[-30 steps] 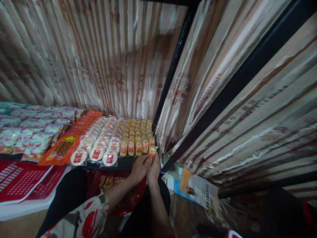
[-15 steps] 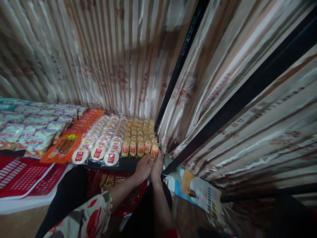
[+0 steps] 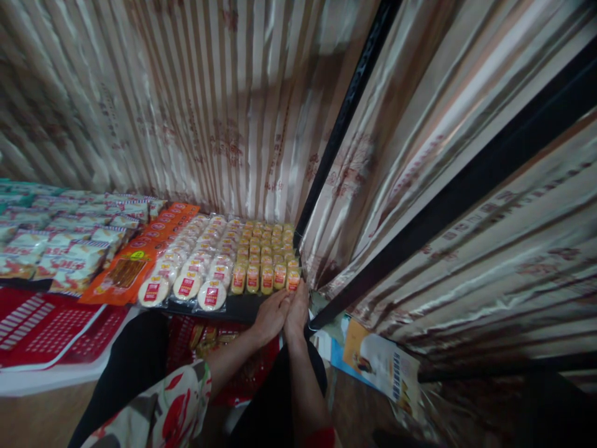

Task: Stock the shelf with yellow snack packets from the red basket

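Observation:
At the front right corner of a black shelf (image 3: 240, 309), my left hand (image 3: 271, 316) and my right hand (image 3: 296, 314) are close together, side by side. Their closed fingers meet at the lower end of a small wrapped cake (image 3: 293, 279), yellow with a red and orange label, the last in its front row. The fingertips are partly hidden. Rows of matching wrapped cakes (image 3: 252, 277) stand directly left of it. Further left lie round white packaged biscuits (image 3: 212, 294) with red labels, also in rows.
Orange snack packs (image 3: 125, 267) and white snack bags (image 3: 77, 261) fill the shelf's left side. Below are red baskets (image 3: 88, 336), one between my knees. A black post (image 3: 345, 115) and striped curtain (image 3: 224, 112) bound the shelf. Printed packaging (image 3: 382, 367) lies at right.
The small wrapped cake at the corner sits slightly further back, more in line with its row. Both hands keep nearly the same place beside it. The view has shifted slightly.

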### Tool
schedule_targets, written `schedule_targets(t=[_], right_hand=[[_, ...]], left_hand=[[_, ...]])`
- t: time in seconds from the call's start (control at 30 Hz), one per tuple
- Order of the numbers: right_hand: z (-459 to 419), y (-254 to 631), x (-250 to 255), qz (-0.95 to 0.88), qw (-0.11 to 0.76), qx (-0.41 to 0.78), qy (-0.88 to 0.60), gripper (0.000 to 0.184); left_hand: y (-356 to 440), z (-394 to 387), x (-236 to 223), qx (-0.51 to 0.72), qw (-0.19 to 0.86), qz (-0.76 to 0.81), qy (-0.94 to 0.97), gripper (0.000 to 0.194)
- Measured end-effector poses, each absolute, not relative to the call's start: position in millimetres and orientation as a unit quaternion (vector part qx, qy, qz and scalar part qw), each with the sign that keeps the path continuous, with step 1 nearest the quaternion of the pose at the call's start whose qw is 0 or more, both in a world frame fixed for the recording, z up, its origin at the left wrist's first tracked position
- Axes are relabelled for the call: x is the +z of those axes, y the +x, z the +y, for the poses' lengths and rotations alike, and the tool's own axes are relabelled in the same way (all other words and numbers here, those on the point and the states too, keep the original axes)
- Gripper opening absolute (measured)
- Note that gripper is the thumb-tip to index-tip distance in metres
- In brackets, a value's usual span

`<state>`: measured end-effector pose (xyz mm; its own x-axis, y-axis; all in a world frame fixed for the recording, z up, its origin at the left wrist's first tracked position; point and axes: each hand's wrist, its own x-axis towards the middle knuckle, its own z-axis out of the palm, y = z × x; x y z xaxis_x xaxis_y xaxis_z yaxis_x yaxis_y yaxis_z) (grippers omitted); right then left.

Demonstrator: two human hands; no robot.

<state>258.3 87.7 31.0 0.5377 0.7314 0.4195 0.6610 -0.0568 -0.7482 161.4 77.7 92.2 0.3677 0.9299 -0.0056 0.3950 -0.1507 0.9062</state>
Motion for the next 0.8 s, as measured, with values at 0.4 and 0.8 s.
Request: schedule_targets(t=[0.4,0.8], right_hand=[[88.3,261.6,25.4,-0.485,0.476,0.016,-0.734,0.054],[67.9,243.0,32.4,-0.508,0.455,-0.017,-0.731,0.059]], left_hand=[[155.4,69.8,95.4,0.306,0.433,0.468,0.707,0.04],[123.9,31.7,73.0,0.347,0.376,0.426,0.746,0.04]])
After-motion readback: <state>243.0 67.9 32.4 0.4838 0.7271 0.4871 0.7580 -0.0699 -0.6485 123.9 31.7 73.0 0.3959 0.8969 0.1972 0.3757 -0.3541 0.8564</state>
